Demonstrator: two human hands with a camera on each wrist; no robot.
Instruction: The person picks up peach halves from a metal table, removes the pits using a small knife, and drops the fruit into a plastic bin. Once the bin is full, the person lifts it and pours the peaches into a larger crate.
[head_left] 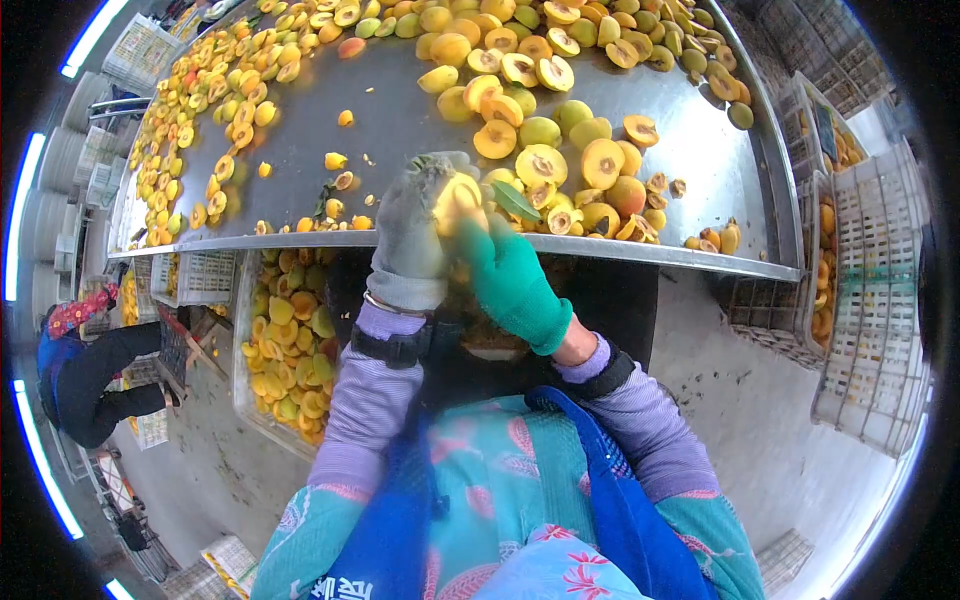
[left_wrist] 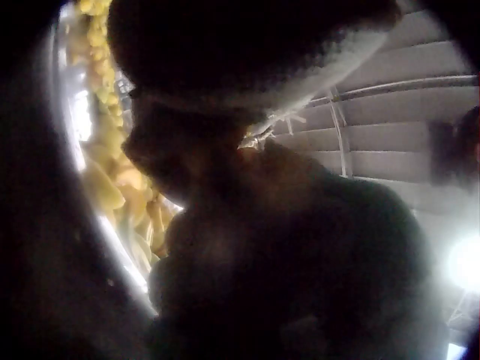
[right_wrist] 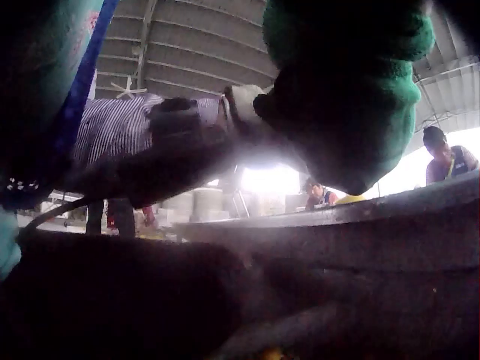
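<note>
My left hand, in a grey-white knit glove, grips a yellow peach half just over the table's near edge, cut face up. Close against it is my right hand in a green glove, its fingertips blurred at the fruit's lower side. In the right wrist view the green glove looks bunched and dark; I cannot tell whether its fingers hold anything. The left wrist view shows mostly dark glove shapes, with the peach half hidden. Beyond my hands, many cut peaches lie on the metal table, beside a green leaf.
A raised metal rim runs along the table's near side. Below it at left stands a crate of peach halves. White plastic crates are stacked at right. Another person is at far left; loose pits lie on the table.
</note>
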